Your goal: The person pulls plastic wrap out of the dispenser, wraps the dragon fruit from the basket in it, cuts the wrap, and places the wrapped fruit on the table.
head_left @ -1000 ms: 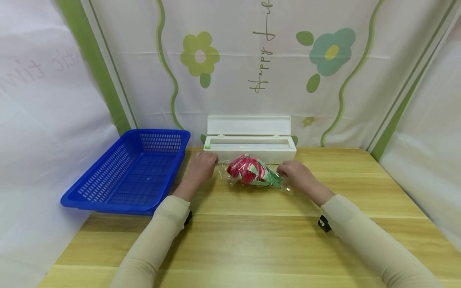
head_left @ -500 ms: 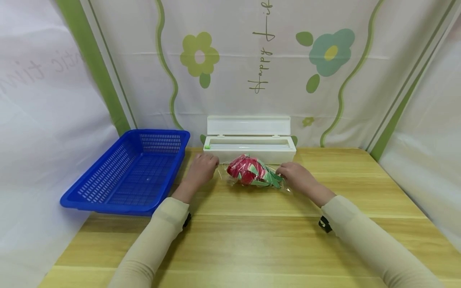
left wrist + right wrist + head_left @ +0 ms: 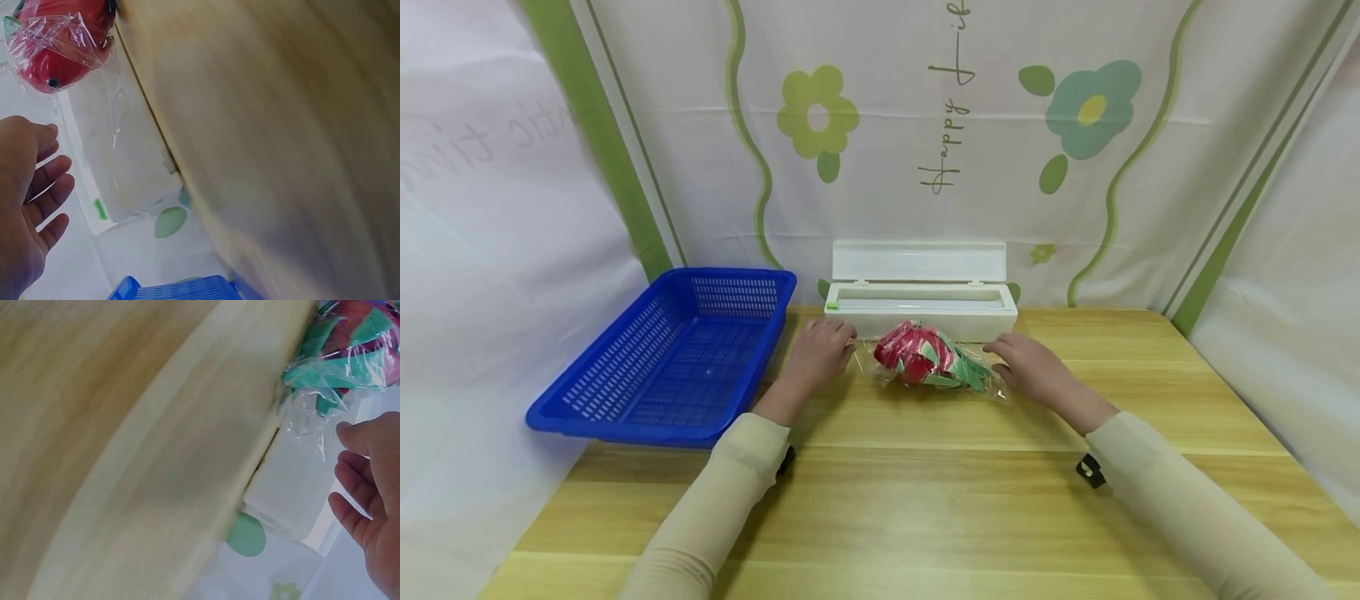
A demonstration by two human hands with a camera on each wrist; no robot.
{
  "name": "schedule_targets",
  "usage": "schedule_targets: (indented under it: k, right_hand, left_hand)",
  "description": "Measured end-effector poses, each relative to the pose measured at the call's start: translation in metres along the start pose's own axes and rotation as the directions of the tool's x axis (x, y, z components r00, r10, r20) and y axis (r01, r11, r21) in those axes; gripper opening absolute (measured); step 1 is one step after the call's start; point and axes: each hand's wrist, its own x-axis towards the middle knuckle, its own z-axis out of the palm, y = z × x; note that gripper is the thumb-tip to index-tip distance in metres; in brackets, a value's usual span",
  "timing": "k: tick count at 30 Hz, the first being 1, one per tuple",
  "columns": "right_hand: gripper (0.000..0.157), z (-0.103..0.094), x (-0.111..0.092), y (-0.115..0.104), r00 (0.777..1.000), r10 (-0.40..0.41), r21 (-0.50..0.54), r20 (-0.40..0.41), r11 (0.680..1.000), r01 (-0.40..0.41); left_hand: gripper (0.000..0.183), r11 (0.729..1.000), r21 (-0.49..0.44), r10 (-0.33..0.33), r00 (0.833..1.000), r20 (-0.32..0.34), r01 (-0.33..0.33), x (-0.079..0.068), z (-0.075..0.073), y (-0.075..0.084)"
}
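Observation:
A red dragon fruit (image 3: 917, 354) with green leaf-like scales lies on the table, wrapped in clear cling film (image 3: 865, 358) that sticks out loosely at both ends. My left hand (image 3: 822, 350) is at the film's left end, its fingers loosely bent; in the left wrist view the thumb tip (image 3: 51, 130) is right by the film's edge. At the other end my right hand (image 3: 1030, 367) has thumb and fingers apart, close to the leafy end. Behind the fruit stands a white cling film dispenser (image 3: 921, 325), its lid (image 3: 917, 262) raised.
A blue slotted plastic basket (image 3: 625, 429) stands at the left, beside my left forearm. The wooden table (image 3: 925, 517) reaches back to a white printed curtain (image 3: 895, 117), and similar cloth hangs on both sides. A small green slider (image 3: 832, 306) sits on the dispenser's left end.
My right hand has let go of the film's right end, spread its fingers and drawn slightly right. The left hand's fingers have loosened a little. Fruit, dispenser and basket have stayed put.

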Motion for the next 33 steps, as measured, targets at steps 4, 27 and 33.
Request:
schedule_targets:
  k: [4,27,33]
  right_hand:
    - [0.034,-0.003,0.002,0.000,0.998,-0.026,0.010,-0.052,1.000,0.027]
    - [0.101,0.014,0.025,-0.023,0.979,0.029,0.116,0.202,0.992,-0.054]
    - [0.103,0.021,0.029,-0.022,0.972,0.041,0.133,0.230,0.988,-0.073]
  left_hand:
    - [0.016,0.999,-0.032,-0.018,1.000,0.023,0.018,0.004,-0.003,0.005]
    - [0.076,0.976,-0.218,0.053,0.954,0.295,0.013,0.017,0.006,0.027]
    - [0.075,0.965,-0.261,0.055,0.943,0.329,0.035,0.017,0.007,0.028]
